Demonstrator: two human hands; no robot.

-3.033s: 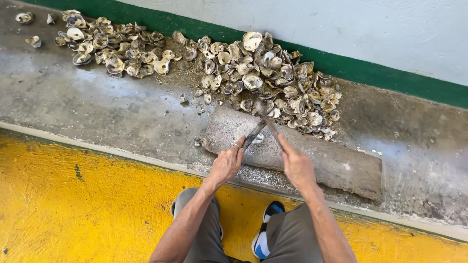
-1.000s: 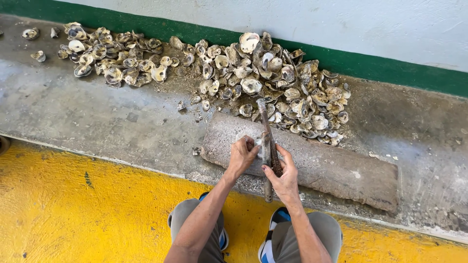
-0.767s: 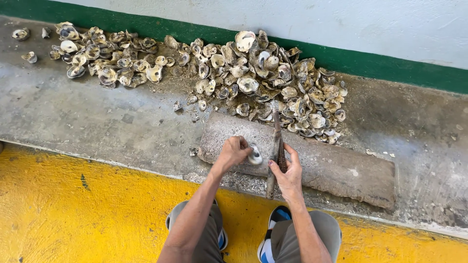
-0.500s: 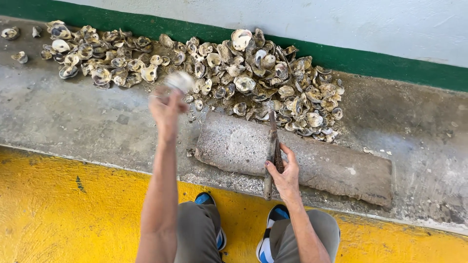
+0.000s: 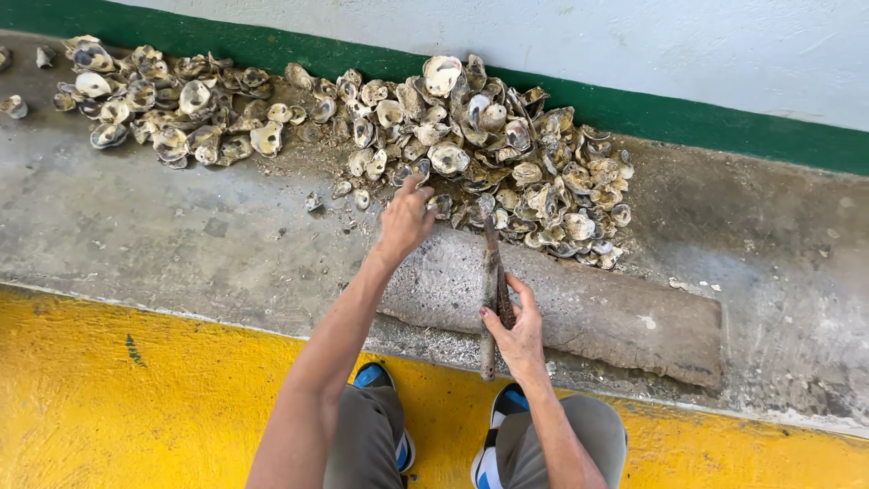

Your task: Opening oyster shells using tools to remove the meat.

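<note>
Left hand (image 5: 405, 220): arm stretched forward, fingers loosely spread and empty, tips at the near edge of the shell pile (image 5: 489, 154), touching or just short of the closest shells; contact cannot be told for certain. Right hand (image 5: 516, 330): drawn back near the body, fingers closed around a dark, narrow tool (image 5: 490, 299), which looks like a worn blade or bar. Tool: long axis runs almost straight away from the person, its far tip pointing toward the pile, its near end past the front edge of the slab (image 5: 588, 312). Slab: long, rough, grey block lying crosswise on the concrete ledge (image 5: 136, 226), between the person and the pile; the tool rests across its left part. Shell pile: heaped against the green band (image 5: 724, 118) at the foot of the pale wall (image 5: 634, 45), lying straight ahead of both hands and trailing off to the left in a thinner row (image 5: 163, 109). The left hand is much the nearer to the shells; the right stands well apart from them, with the slab between. Yellow floor (image 5: 136, 389): below the ledge, with the person's knees and blue shoes (image 5: 371, 376) at the bottom of the view.
</note>
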